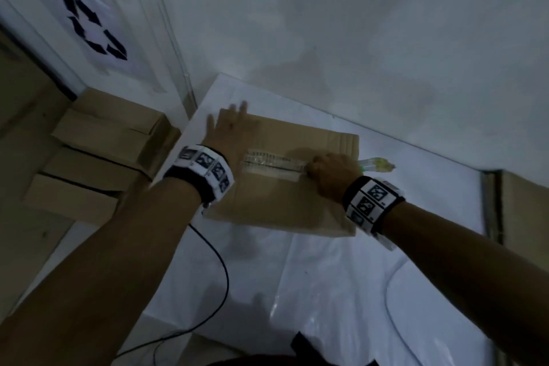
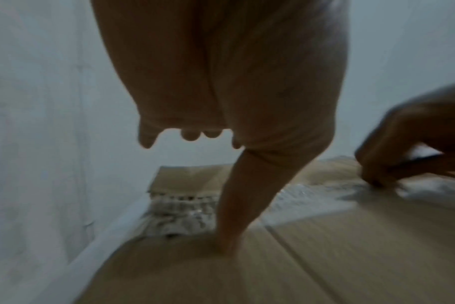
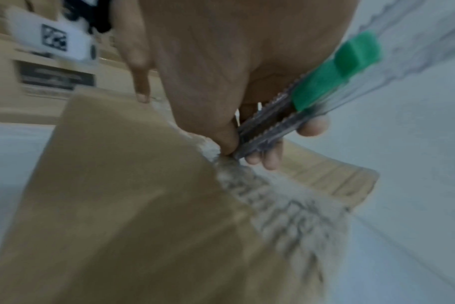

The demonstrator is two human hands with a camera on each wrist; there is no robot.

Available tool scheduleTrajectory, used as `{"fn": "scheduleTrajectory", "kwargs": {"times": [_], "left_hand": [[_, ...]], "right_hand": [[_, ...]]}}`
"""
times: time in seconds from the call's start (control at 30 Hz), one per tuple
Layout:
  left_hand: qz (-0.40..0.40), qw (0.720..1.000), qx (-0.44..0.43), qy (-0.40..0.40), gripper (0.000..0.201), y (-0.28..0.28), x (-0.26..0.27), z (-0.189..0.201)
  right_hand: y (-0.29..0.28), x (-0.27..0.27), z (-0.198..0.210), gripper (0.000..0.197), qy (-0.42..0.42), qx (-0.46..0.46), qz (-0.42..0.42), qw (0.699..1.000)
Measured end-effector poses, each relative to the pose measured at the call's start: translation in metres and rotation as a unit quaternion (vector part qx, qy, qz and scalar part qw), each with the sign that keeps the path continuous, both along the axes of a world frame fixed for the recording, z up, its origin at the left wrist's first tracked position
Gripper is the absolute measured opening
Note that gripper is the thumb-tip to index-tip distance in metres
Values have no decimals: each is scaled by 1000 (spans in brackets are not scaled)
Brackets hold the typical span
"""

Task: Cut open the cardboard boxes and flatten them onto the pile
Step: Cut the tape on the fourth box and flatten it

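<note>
A brown cardboard box [image 1: 267, 202] lies on the white-covered table [image 1: 326, 291], with a clear tape strip [image 1: 273, 162] along its top seam. My left hand [image 1: 228, 128] presses flat on the box's far left end, fingers spread; its thumb [image 2: 237, 205] pushes down beside the tape [image 2: 179, 211]. My right hand [image 1: 329, 172] grips a clear utility knife [image 1: 377, 164] with a green slider [image 3: 351, 61]. The knife's tip [image 3: 237, 156] meets the seam near the right end of the tape [image 3: 286, 216]. The blade itself is hidden.
A pile of flattened cardboard [image 1: 98, 151] lies lower down to the left of the table, under a recycling sign [image 1: 92, 25] on the wall. More cardboard [image 1: 525, 211] stands at the right edge. A black cable [image 1: 219, 270] hangs over the table's front left.
</note>
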State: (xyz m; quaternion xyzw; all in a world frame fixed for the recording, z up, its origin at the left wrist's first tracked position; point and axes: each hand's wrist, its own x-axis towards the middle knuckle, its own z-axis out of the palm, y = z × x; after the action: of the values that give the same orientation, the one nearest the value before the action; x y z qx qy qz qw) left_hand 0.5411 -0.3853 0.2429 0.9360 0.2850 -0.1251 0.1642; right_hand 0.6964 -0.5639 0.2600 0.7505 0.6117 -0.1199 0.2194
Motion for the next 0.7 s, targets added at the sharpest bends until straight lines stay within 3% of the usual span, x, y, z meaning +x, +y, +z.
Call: {"fn": "scheduleTrajectory", "kwargs": {"times": [0.03,0.1,0.2,0.27,0.4,0.57,0.7], "left_hand": [[-45,998,-38,-24,72,-15,14,0],[-118,989,-90,20,85,-48,37,-3],[-125,987,-51,81,122,-80,49,-17],[-115,989,-46,76,132,-81,46,-26],[-117,988,-51,87,125,-75,40,-24],[-114,986,-47,110,113,-84,47,-12],[-113,985,-77,108,107,-85,53,-7]], "right_hand": [[-6,7,1,27,5,-1,-13,1000],[-14,16,2,25,25,4,-38,999],[-25,26,1,26,52,26,-58,997],[-32,29,1,27,58,32,-54,996],[-53,47,5,22,36,35,-45,998],[-89,90,19,28,28,51,-94,994],[-83,85,19,23,57,95,-90,990]]}}
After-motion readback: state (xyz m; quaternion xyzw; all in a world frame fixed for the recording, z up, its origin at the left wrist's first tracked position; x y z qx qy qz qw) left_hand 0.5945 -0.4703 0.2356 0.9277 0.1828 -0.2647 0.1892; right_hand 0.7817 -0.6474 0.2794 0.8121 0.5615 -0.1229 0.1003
